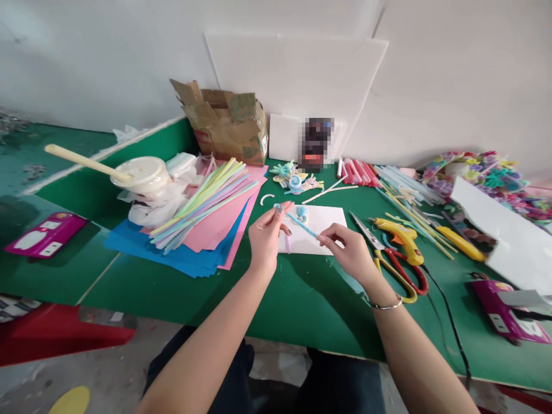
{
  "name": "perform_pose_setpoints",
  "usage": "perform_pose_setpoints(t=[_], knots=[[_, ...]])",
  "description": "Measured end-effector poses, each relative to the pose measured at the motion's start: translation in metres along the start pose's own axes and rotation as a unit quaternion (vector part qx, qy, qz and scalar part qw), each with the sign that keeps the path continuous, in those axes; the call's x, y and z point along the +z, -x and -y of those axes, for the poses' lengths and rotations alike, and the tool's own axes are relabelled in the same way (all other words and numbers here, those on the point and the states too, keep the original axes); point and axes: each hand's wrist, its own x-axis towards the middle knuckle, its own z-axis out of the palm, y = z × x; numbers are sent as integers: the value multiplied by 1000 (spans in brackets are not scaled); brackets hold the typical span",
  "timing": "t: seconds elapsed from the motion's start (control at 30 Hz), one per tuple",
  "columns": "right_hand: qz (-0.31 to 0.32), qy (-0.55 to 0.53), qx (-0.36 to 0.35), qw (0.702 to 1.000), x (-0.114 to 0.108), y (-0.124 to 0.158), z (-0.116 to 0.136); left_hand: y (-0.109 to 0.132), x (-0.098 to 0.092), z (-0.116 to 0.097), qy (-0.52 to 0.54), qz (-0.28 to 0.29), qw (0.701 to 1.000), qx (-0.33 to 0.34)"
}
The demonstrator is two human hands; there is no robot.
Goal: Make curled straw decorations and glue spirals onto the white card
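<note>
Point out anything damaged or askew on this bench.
The box at the back looks damaged: its flaps stand up bent and ragged. The white sheet at the right sits askew, angled rather than square to the bench.

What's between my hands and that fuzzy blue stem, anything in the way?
Nothing visible: the right hand pinches the blue stem directly near one end, and the left hand holds it farther along. The white sheet lies below, not between.
</note>
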Motion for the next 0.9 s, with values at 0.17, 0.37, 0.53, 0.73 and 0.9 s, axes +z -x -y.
perform_pose_setpoints(t=[0.17, 0.37, 0.53, 0.73, 0.9], knots=[[25, -8, -21, 999, 0, 4, 8, 6, -4, 4, -284, 9, 935, 210], [-97, 83, -161, 979, -4, 6, 12, 9, -8, 5, -484, 108, 805, 326], [-155, 140, -192, 959, -9, 7, 7, 10, -6, -3, -501, 237, 770, 316], [-177, 65, -90, 978, -15, 4, 3, 10, -5, -9, -376, 413, 799, 222], [-115, -77, 46, 989, -14, -2, 0, 15, -3, -17, -214, 468, 847, 135]])
